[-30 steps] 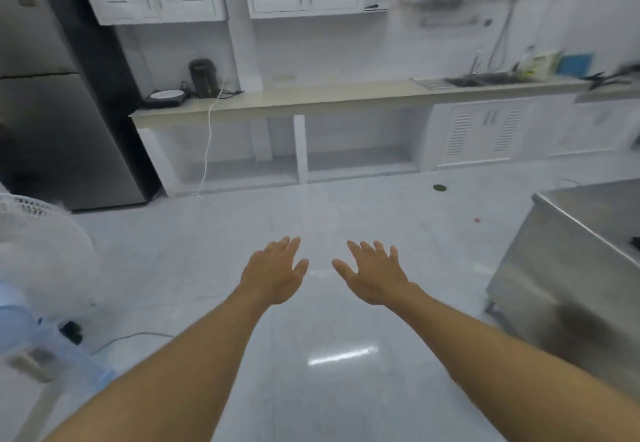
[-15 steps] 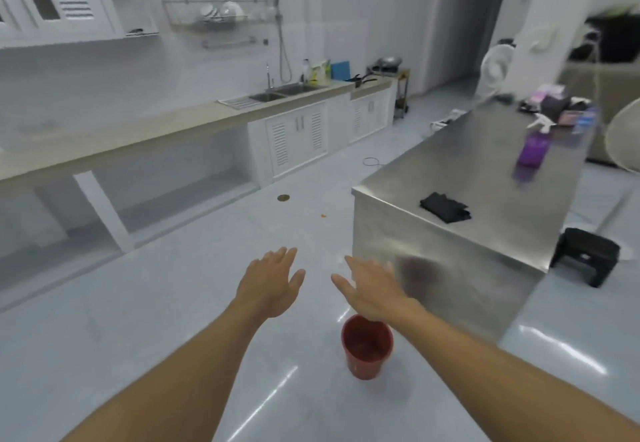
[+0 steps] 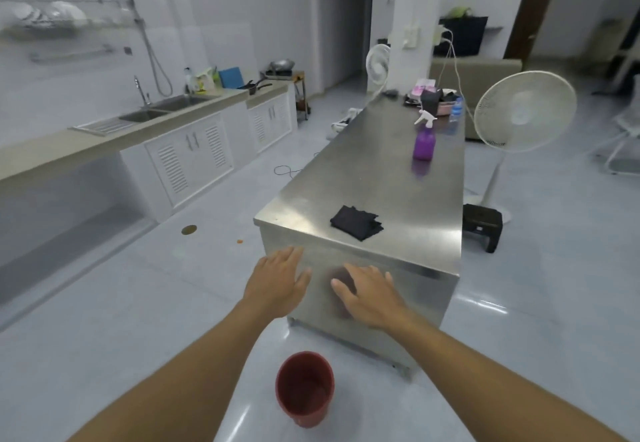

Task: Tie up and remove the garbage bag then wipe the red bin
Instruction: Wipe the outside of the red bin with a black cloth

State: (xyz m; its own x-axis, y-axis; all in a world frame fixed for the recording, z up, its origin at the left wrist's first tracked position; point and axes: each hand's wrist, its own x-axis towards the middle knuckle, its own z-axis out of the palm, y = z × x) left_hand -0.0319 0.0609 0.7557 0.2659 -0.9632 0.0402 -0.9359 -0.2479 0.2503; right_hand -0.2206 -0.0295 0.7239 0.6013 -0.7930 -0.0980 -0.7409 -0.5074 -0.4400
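The left hand (image 3: 277, 280) and the right hand (image 3: 372, 294) are stretched forward side by side, palms down, fingers spread and loose, grasping nothing; both hang in the air in front of the near end wall of the steel desk (image 3: 367, 178). At 6 o'clock from the hands, between the two forearms, the red bin (image 3: 304, 393) stands upright on the pale glossy floor (image 3: 121, 303), its long axis vertical and its open mouth pointing up; its inside looks bare, with no liner to be seen. At 12 o'clock from the hands a folded black cloth (image 3: 356, 223) lies near the desk's closest edge, and farther along at 1 o'clock a purple spray bottle (image 3: 424, 138) stands upright. A white pedestal fan (image 3: 524, 112) stands at 2 o'clock beside the desk, a black stool (image 3: 483, 222) at its foot. At 10 o'clock a long counter with a sink (image 3: 162, 109) runs along the tiled wall.
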